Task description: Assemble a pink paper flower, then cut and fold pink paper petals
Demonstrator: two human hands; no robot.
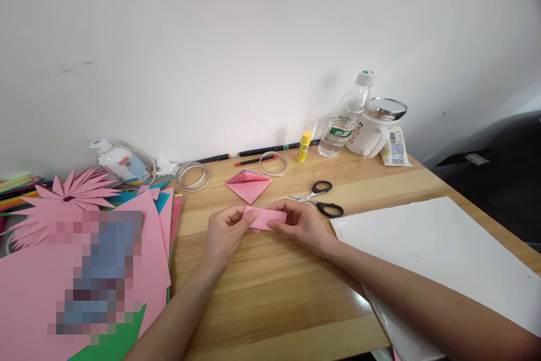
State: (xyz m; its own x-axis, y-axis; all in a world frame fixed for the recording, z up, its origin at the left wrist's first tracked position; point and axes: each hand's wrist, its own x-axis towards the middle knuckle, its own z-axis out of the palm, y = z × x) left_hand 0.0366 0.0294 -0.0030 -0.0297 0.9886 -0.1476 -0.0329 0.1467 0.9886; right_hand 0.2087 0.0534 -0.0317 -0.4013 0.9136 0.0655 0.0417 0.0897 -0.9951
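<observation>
A small folded pink paper lies low over the wooden table, held at both ends. My left hand pinches its left end with thumb and fingers closed. Its right end is pinched by my right hand, fingers curled over the paper. Just behind them a stack of folded pink paper pieces lies in a diamond shape on the table.
Black-handled scissors lie right of my hands. A white sheet covers the right side. Coloured paper sheets and a pink paper flower fill the left. By the wall stand a glue stick, water bottle, white mug, tape rings and pens.
</observation>
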